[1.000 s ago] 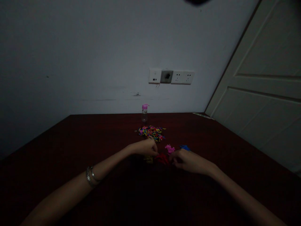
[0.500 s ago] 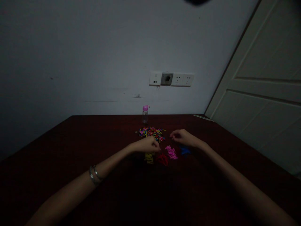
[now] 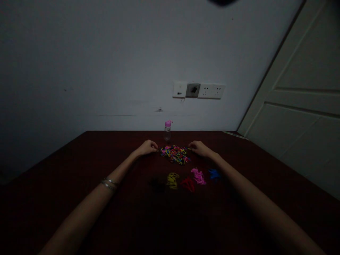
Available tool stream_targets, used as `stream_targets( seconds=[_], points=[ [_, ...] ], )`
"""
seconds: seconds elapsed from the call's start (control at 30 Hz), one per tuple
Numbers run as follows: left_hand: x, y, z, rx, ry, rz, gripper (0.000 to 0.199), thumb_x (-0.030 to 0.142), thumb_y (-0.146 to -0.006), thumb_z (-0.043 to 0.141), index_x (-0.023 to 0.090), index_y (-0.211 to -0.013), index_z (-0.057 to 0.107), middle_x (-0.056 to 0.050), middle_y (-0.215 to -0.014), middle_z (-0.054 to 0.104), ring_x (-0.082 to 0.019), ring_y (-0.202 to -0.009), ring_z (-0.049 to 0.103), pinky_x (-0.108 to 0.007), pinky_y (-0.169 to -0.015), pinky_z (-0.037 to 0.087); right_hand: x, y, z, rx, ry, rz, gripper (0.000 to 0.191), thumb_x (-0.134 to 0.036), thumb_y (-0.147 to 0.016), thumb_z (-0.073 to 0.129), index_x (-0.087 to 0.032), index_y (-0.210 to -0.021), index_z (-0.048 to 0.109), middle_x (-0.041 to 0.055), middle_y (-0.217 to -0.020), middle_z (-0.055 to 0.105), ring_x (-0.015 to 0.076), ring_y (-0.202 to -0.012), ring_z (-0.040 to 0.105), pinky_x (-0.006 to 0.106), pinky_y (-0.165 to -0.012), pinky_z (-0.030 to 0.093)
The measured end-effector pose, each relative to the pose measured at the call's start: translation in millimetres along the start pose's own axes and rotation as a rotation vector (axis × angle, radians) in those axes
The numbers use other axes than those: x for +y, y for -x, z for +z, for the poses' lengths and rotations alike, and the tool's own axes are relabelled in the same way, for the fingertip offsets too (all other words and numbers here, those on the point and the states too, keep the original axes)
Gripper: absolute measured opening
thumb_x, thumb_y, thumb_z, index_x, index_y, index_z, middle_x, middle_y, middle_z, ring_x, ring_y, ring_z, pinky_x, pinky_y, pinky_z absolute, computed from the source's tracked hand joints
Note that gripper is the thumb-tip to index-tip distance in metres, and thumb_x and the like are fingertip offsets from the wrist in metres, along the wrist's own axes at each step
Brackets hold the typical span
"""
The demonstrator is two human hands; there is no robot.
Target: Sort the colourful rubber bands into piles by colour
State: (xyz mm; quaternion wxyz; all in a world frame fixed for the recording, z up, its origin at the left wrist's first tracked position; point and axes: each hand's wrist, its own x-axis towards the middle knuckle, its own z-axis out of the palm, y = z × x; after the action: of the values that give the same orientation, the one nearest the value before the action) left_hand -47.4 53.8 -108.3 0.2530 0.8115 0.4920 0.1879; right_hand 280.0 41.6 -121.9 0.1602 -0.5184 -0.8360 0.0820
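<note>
A mixed pile of small coloured rubber bands (image 3: 174, 154) lies on the dark table between my two hands. At its left edge is my left hand (image 3: 148, 147), fingers pinched together; whatever they hold is too small to make out. My right hand (image 3: 201, 148) pinches at the right edge of the pile, with a yellow rubber band at its fingertips. Nearer to me are separate heaps of yellow rubber bands (image 3: 172, 180), red rubber bands (image 3: 188, 184), pink rubber bands (image 3: 198, 176) and blue rubber bands (image 3: 214, 174). A dim dark patch left of the yellow heap is hard to make out.
Behind the pile stands a clear bottle with a pink lid (image 3: 167, 130). The dark red table (image 3: 119, 141) meets a pale wall with sockets (image 3: 211, 91). On the right is a panelled door (image 3: 297, 106). A thin flat strip (image 3: 235, 135) lies at the table's back right.
My left hand has moved away and leftward from above the yellow heap to the pile's left edge. My right hand has reached forward to its right edge. The view has shifted slightly.
</note>
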Motion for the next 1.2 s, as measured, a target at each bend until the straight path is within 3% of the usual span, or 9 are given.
stream_targets(
  seconds=[0.23,0.4,0.53,0.7,0.83,0.97,1.2],
  points=[
    [-13.2,-9.8,1.7,-0.118,-0.002,0.056,0.023,0.025,-0.062,0.058,0.010,-0.078,0.066,-0.002,-0.065,0.059,-0.010,-0.058,0.048,-0.020,-0.054,0.034,1.1,2.2,1.4,0.046,-0.064,-0.001,0.029,-0.007,-0.072,0.046,-0.010,-0.095,0.063,0.0104,-0.090,0.065,0.0170,-0.079,0.059,0.025,-0.072,0.044],
    [-21.1,-15.5,4.0,-0.149,0.023,0.049,0.019,0.021,-0.062,0.055,0.011,-0.074,0.066,-0.002,-0.065,0.061,-0.011,-0.058,0.050,-0.020,-0.055,0.035,-37.7,14.9,-18.7,0.027,-0.288,-0.051,0.022,-0.014,-0.072,0.049,-0.012,-0.086,0.064,0.0064,-0.081,0.064,0.0145,-0.072,0.057,0.025,-0.069,0.044],
    [-26.6,-16.5,5.8,-0.163,0.047,0.072,0.020,0.020,-0.062,0.053,0.010,-0.074,0.066,-0.003,-0.068,0.062,-0.011,-0.060,0.051,-0.020,-0.058,0.037,-90.8,37.1,-32.5,-0.215,-0.543,-0.150,0.021,-0.016,-0.073,0.050,-0.012,-0.089,0.063,0.0033,-0.076,0.061,0.0113,-0.067,0.055,0.022,-0.062,0.043],
    [-32.6,-16.7,2.4,-0.186,0.094,0.094,0.018,0.022,-0.064,0.054,0.011,-0.073,0.065,-0.003,-0.070,0.063,-0.011,-0.064,0.052,-0.021,-0.062,0.038,-129.1,55.3,-22.0,-0.431,-0.511,-0.257,0.024,-0.011,-0.071,0.051,-0.015,-0.091,0.063,-0.0002,-0.070,0.059,0.0088,-0.061,0.053,0.018,-0.052,0.040],
    [-34.6,-12.4,-7.4,-0.182,0.128,0.078,0.026,0.029,-0.063,0.059,0.010,-0.080,0.065,-0.003,-0.071,0.062,-0.012,-0.065,0.051,-0.021,-0.060,0.037,-133.0,56.8,-11.0,-0.464,-0.465,-0.255,0.026,-0.012,-0.070,0.053,-0.017,-0.093,0.062,0.0003,-0.075,0.061,0.0096,-0.065,0.055,0.017,-0.052,0.040],
    [-30.9,-7.1,-12.1,-0.206,0.122,0.030,0.030,0.030,-0.060,0.062,0.010,-0.083,0.064,-0.001,-0.066,0.058,-0.010,-0.059,0.047,-0.020,-0.055,0.034,-126.6,54.3,-13.5,-0.447,-0.482,-0.251,0.025,-0.011,-0.068,0.054,-0.016,-0.090,0.063,0.0004,-0.073,0.062,0.0098,-0.065,0.056,0.017,-0.054,0.041],
    [-26.4,-8.3,0.0,-0.212,0.100,0.072,0.019,0.027,-0.063,0.060,0.011,-0.073,0.062,0.000,-0.064,0.057,-0.010,-0.058,0.047,-0.020,-0.057,0.035,-90.9,43.3,-20.2,-0.201,-0.456,-0.132,0.023,-0.007,-0.066,0.047,-0.012,-0.081,0.062,0.0018,-0.071,0.060,0.0107,-0.063,0.054,0.021,-0.059,0.043]
  ],
)
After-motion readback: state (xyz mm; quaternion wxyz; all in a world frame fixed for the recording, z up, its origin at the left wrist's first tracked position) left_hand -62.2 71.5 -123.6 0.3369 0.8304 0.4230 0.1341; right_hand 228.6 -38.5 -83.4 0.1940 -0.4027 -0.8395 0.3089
